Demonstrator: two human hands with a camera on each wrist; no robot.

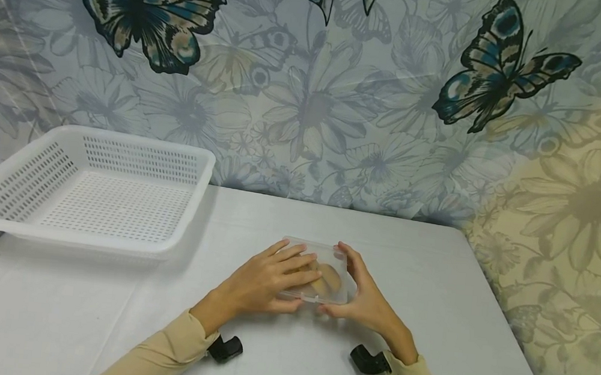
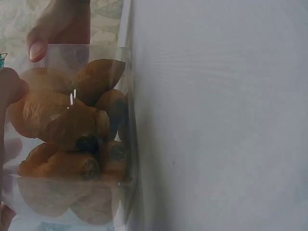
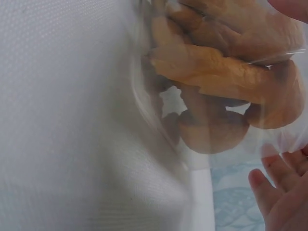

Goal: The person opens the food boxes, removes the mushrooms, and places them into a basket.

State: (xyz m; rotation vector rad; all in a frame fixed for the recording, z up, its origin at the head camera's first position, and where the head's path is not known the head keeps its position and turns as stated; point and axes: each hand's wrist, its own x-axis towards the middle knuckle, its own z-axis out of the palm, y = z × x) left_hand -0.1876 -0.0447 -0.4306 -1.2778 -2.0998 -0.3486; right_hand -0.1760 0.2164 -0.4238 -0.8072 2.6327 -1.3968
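A clear plastic box (image 1: 334,258) with several brown baked rolls (image 2: 57,113) inside stands low over the white table, between both hands. My left hand (image 1: 270,276) lays its spread fingers across the lid from the left, the thumb at the front edge. From the right, my right hand (image 1: 363,290) grips the box, thumb at the near corner and fingers at the far corner. In the right wrist view, rolls (image 3: 211,72) show through the clear wall, and a hand's fingers (image 3: 281,187) appear beyond it.
A white perforated plastic basket (image 1: 110,241) stands at the back left of the table (image 1: 421,284). Behind the table hangs a cloth (image 1: 313,110) with butterflies and flowers. Black wrist devices (image 1: 226,349) sit at both sleeve cuffs.
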